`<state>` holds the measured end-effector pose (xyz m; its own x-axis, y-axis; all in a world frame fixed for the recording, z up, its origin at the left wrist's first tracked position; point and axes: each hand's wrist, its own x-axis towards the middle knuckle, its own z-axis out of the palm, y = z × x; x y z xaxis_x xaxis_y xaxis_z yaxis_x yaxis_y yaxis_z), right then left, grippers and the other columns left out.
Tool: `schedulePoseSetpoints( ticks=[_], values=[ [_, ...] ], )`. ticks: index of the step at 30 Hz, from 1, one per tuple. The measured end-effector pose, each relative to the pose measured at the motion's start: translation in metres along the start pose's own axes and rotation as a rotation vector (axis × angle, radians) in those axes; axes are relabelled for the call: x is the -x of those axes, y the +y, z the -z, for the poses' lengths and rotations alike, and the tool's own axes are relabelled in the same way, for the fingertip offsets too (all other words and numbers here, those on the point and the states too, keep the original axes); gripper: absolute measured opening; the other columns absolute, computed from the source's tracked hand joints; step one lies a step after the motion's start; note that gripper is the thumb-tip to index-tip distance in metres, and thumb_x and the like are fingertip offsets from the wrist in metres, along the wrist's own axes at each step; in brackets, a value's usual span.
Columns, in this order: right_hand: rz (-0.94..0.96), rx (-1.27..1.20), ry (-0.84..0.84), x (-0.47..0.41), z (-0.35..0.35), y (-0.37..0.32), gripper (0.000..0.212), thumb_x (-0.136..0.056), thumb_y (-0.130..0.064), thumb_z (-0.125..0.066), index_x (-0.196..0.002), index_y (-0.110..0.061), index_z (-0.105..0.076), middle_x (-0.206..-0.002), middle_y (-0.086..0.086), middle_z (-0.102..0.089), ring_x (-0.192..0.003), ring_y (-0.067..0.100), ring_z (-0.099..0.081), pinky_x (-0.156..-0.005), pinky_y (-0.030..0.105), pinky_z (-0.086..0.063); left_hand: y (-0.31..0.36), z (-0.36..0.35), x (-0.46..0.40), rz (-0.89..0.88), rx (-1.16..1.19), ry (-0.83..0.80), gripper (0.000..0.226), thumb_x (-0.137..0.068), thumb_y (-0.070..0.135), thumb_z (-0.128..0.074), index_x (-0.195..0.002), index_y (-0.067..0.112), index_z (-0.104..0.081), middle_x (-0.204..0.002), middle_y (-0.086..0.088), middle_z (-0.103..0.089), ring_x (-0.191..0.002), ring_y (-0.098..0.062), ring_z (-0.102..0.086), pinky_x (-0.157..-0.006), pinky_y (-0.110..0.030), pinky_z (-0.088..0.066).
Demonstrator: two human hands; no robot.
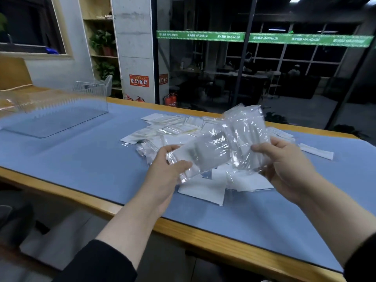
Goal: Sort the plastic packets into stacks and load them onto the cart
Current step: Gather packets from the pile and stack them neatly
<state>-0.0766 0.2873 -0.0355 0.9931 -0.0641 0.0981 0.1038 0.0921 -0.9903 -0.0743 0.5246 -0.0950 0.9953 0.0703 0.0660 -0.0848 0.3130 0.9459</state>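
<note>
While held, crinkly clear packets (230, 143).

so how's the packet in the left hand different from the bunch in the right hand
The left hand pinches a single flat packet lying nearly level. The right hand grips a crumpled bunch of packets fanned upward. The bunch is bulkier and more wrinkled than the packet. Both are clear, glossy plastic.

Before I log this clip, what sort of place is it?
Probably an office or workshop room at night. A long wooden table with a blue mat holds a pile of packets; fire extinguishers stand by a glass partition, plants on shelving.
</note>
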Motion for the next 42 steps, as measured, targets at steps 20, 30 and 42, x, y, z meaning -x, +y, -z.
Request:
schedulePoseSetpoints(
  ticks=[20,30,42],
  values=[
    [0.302,0.974,-0.284,0.019,0.033,-0.016,0.026,-0.088,-0.009,-0.067,-0.081,-0.034,-0.068,-0.087,-0.014,-0.062,-0.075,0.002,-0.055,-0.065,0.018,-0.042,-0.014,-0.031,0.015,-0.068,-0.103,-0.006,0.030,-0.094,-0.002,-0.058,-0.110,0.023,-0.061,-0.072,0.008,-0.068,-0.066,-0.010,-0.062,-0.063,-0.022,-0.051],
    [0.224,0.586,-0.167,0.025,0.015,0.055,0.088,-0.079,-0.018,-0.084,-0.145,-0.046,-0.033,-0.115,-0.015,-0.055,-0.087,-0.009,-0.059,-0.078,0.006,-0.044,-0.017,-0.040,0.031,-0.204,-0.425,-0.139,0.042,-0.092,0.069,-0.044,-0.110,0.034,-0.060,-0.100,0.010,-0.072,-0.092,-0.003,-0.066,-0.084,-0.021,-0.049],
    [0.515,0.775,-0.094,0.046,0.059,0.052,0.065,-0.076,-0.021,-0.086,-0.121,-0.050,-0.048,-0.119,-0.025,-0.052,-0.111,-0.002,-0.053,-0.091,0.009,-0.039,-0.031,-0.096,0.044,-0.188,-0.334,0.090,0.024,-0.099,0.030,-0.060,-0.082,0.015,-0.068,-0.068,0.002,-0.059,-0.062,-0.006,-0.049,-0.065,-0.027,-0.040]
  ],
)
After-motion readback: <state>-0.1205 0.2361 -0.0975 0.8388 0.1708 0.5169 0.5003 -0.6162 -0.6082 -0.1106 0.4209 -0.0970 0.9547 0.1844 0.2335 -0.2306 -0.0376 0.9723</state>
